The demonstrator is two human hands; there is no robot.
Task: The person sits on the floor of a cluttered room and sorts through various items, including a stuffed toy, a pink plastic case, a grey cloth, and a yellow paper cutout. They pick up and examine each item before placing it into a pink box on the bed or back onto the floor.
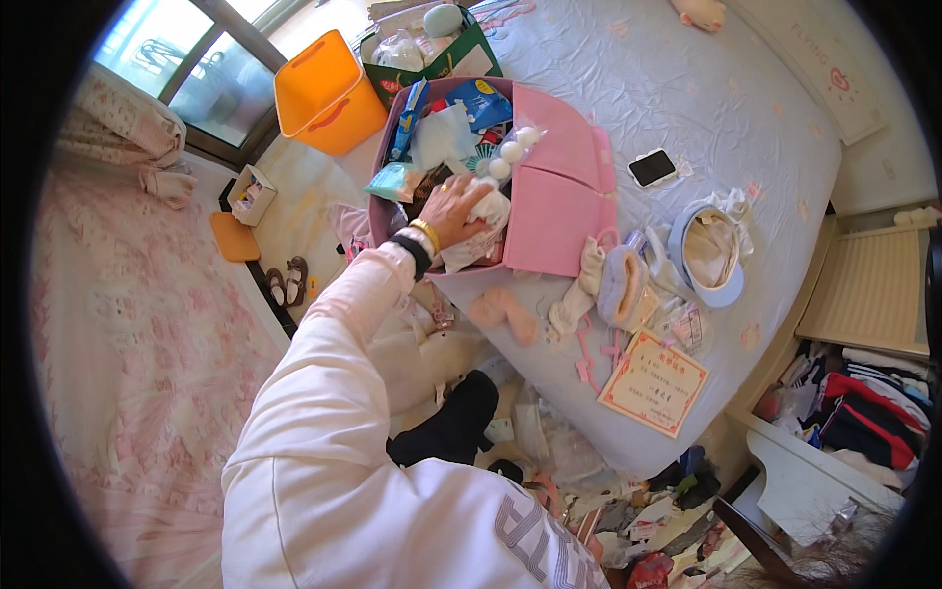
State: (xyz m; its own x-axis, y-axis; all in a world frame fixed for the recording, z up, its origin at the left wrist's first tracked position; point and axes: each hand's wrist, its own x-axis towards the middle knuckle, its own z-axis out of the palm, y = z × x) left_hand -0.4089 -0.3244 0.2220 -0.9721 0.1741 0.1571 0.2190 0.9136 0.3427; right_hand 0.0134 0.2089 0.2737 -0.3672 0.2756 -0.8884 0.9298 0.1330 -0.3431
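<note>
My left hand [449,212] reaches into a pink fabric storage box [559,213] at the corner of the bed and rests on a white crumpled item [486,210], fingers spread over it; whether it grips it cannot be told. The box lid is folded back to the right. Inside lie blue packages [480,103], a white sheet-like pouch [443,136], a light teal packet [395,182] and a clear tube of white balls [511,152]. My right hand is out of view.
Behind the box stand an orange plastic bin [331,96] and a green bag [434,70]. On the bed lie a phone [652,168], a blue cap [710,258], socks and a certificate [653,383]. Mixed litter covers the floor below; an open drawer [868,412] holds clothes.
</note>
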